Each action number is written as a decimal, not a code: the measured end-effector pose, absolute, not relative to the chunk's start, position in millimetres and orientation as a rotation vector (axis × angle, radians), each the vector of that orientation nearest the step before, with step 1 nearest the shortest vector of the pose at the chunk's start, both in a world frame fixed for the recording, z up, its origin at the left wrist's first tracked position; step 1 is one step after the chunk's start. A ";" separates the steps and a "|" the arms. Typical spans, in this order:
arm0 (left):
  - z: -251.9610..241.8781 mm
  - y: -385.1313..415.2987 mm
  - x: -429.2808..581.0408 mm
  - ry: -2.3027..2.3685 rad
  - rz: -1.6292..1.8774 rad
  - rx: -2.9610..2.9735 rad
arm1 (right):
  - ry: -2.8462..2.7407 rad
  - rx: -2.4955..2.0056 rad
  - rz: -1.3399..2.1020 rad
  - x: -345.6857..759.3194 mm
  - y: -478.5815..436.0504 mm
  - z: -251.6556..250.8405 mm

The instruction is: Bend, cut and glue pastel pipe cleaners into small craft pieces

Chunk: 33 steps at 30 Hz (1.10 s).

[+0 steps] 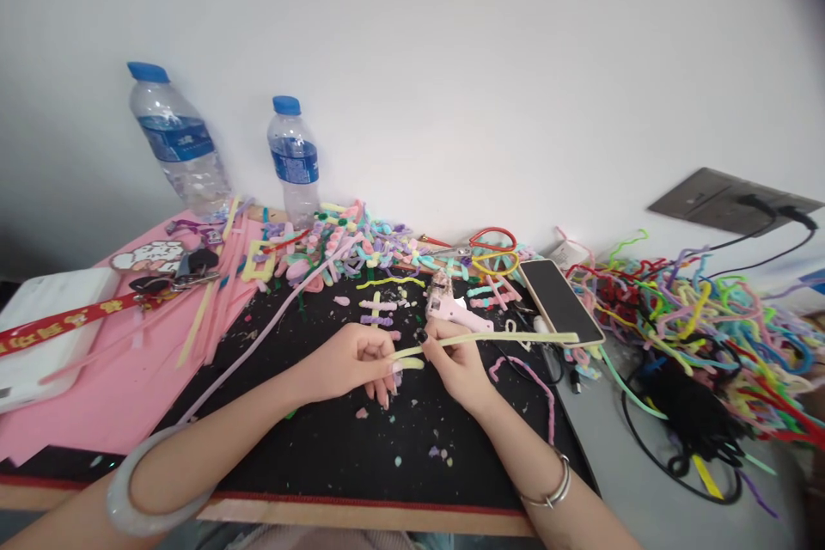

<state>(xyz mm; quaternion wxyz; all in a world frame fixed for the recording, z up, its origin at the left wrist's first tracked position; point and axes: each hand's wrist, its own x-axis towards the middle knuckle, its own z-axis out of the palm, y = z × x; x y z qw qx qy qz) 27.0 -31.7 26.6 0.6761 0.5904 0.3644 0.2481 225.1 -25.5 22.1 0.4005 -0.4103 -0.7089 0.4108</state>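
Note:
A pale yellow pipe cleaner (516, 336) stretches between my two hands over the black mat. My left hand (357, 363) pinches it near one end, where a short piece of the same yellow sticks out below the long strand. Thumb and fingers of my right hand (453, 357) close on the strand a little farther along, and its long free part runs off to the right. Just beyond my right hand lies a pink glue gun (455, 309). Short purple and yellow pipe cleaner pieces (375, 307) lie crossed on the mat beyond my left hand.
Two water bottles (295, 163) stand against the wall. Red-and-yellow scissors (480, 251) lie behind the glue gun, with a phone (560, 301) to their right. A tangled heap of pipe cleaners (702, 309) covers the right side. A white box (45, 309) sits at the left.

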 end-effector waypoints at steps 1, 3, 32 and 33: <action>26.7 -31.2 26.9 0.823 0.571 1.327 | -1.781 -1.050 1.022 224.6 -25.7 22.6; 26.9 -29.9 26.4 0.834 0.613 1.328 | -1.768 -1.073 1.015 224.0 -26.0 23.9; 25.8 -24.9 26.7 1.077 0.966 1.038 | -1.766 -1.146 0.924 218.4 -31.1 24.9; 24.4 -25.2 27.4 1.047 0.960 0.970 | -1.760 -1.147 0.923 216.9 -31.7 24.9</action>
